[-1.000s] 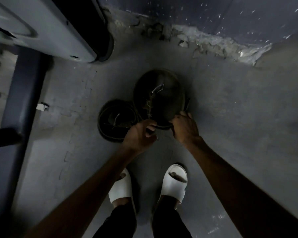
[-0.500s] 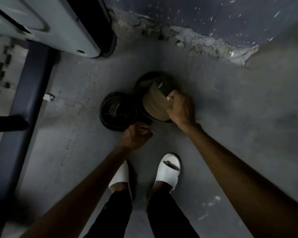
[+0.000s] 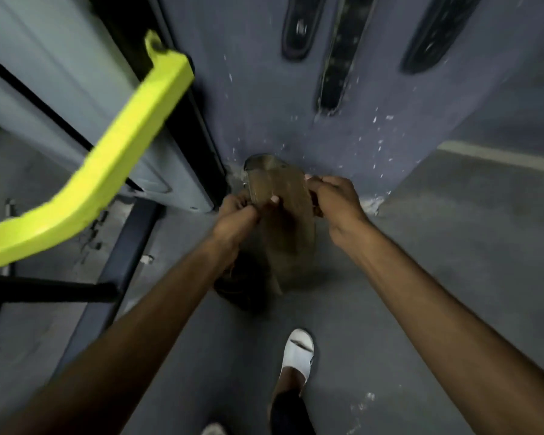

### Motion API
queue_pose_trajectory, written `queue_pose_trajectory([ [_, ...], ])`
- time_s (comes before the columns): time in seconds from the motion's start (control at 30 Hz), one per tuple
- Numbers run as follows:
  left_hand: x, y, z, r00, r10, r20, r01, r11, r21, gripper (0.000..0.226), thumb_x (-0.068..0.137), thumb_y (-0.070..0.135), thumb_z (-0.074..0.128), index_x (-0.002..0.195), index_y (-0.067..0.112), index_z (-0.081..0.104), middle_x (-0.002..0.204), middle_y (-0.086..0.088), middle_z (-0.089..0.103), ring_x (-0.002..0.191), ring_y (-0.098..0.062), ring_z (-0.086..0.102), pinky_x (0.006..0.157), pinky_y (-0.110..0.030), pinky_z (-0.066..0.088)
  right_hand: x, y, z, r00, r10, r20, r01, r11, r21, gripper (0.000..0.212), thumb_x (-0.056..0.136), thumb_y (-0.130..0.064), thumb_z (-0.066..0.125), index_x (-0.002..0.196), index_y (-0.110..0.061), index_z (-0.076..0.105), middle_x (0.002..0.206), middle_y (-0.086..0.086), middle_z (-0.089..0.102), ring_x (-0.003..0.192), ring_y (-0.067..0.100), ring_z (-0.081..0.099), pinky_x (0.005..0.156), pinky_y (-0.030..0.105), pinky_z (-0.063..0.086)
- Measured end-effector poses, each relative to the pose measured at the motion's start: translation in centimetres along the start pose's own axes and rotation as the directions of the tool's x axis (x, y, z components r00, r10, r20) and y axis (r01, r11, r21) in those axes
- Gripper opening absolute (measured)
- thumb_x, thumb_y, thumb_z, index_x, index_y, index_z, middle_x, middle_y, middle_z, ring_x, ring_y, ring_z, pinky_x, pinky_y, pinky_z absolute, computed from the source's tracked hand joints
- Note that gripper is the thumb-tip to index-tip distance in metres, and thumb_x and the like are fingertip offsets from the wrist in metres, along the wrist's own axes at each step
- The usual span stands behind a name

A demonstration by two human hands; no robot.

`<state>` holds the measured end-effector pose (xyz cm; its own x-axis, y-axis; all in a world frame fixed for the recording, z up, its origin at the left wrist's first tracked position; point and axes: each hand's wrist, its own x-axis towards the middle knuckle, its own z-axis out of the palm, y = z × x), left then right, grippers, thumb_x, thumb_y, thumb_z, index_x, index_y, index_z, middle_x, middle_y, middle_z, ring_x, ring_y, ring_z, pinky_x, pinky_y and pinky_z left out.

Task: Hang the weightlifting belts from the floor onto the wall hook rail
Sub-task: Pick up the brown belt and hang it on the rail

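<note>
1. Dim gym corner: grey floor [image 3: 453,246], blue wall [image 3: 258,89], yellow bar [image 3: 107,171] far left.
2. Left hand [image 3: 236,215] pinches the brown belt [image 3: 283,215] by its left edge, held up before the wall.
3. Right hand [image 3: 336,199] grips its right edge.

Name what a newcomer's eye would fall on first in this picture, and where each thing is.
The bright yellow bar at the left stands out first. In the middle, the left hand and right hand grip a brown belt before the dark wall; a white sandal shows below.
</note>
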<state>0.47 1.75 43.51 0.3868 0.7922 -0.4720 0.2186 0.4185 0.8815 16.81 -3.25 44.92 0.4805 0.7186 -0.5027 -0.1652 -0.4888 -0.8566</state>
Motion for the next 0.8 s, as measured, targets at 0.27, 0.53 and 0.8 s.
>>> queue_pose_trajectory([
  [0.27,-16.5,24.8,-1.8,0.947,0.283,0.154,-0.294,0.954,0.054,0.022,0.088,0.009,0.071,0.107,-0.001,0.074,0.089,-0.005,0.079,0.08,-0.014,0.075,0.07,-0.022,0.06,-21.0,-19.0,-4.0,0.943,-0.309,0.123,0.304,0.951,0.059,0.024,0.096,-0.021,0.069,0.104,0.001,0.071,0.092,0.019,0.075,0.083,0.02,0.07,0.075,0.027,0.055],
  [0.53,-36.2,46.8,-2.1,0.85,0.494,0.182,-0.501,0.866,-0.009,0.016,0.086,0.015,0.074,0.098,0.003,0.074,0.066,-0.002,0.074,0.051,-0.005,0.066,0.048,-0.016,0.051,-41.0,-34.1,-6.2,0.816,-0.572,0.082,0.575,0.818,-0.018,0.026,0.089,-0.015,0.077,0.114,-0.021,0.072,0.104,-0.004,0.079,0.097,0.008,0.074,0.081,0.02,0.057],
  [0.8,-50.9,59.7,-3.1,0.722,0.667,0.184,-0.67,0.741,-0.053,0.025,0.083,0.023,0.078,0.1,0.005,0.074,0.083,-0.005,0.073,0.076,-0.014,0.067,0.069,-0.025,0.056,-54.8,-47.0,-7.5,0.53,-0.848,-0.015,0.848,0.53,0.001,0.028,0.091,-0.003,0.071,0.118,-0.013,0.07,0.105,0.002,0.078,0.098,0.014,0.074,0.086,0.027,0.061],
])
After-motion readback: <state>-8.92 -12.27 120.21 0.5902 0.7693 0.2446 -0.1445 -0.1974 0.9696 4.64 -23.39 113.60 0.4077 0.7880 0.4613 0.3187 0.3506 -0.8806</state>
